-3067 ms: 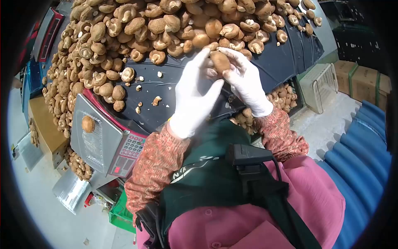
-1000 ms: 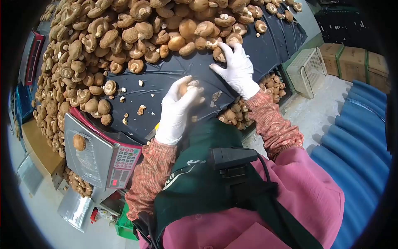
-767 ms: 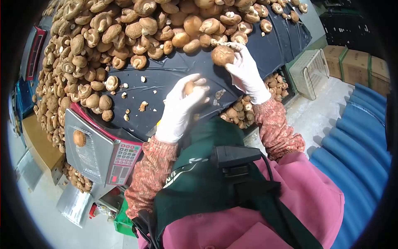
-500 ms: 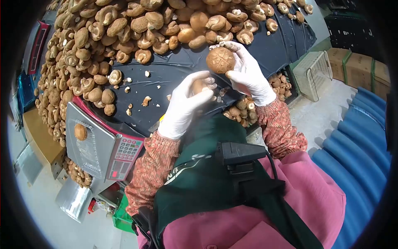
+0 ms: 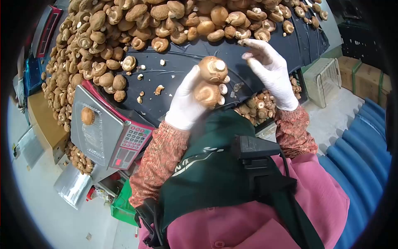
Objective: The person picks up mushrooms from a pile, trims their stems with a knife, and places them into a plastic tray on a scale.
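Note:
White-gloved, my left hand [image 5: 185,101] is wrapped round brown mushrooms. One held mushroom [image 5: 212,69] shows its pale stem at the top, and another [image 5: 207,93] lies below it against the palm. My right hand [image 5: 270,71], also gloved, is raised to the right of them with thumb and fingers apart and nothing between them. Both hands are over the black sheet [image 5: 170,68], where small stem scraps lie. A large heap of mushrooms [image 5: 161,25] spreads beyond the hands.
A red scale [image 5: 93,128] with one mushroom on its tray stands at the left. More mushrooms [image 5: 261,106] sit below my right hand. To the right are a pale plastic basket [image 5: 321,81], cardboard boxes [image 5: 365,76] and blue corrugated material [image 5: 356,145]. A green crate [image 5: 122,205] is at lower left.
The mushroom from my right hand is no longer there; my left hand now holds mushrooms, one with its stem up. My right hand has opened and moved right. The whole view has shifted slightly.

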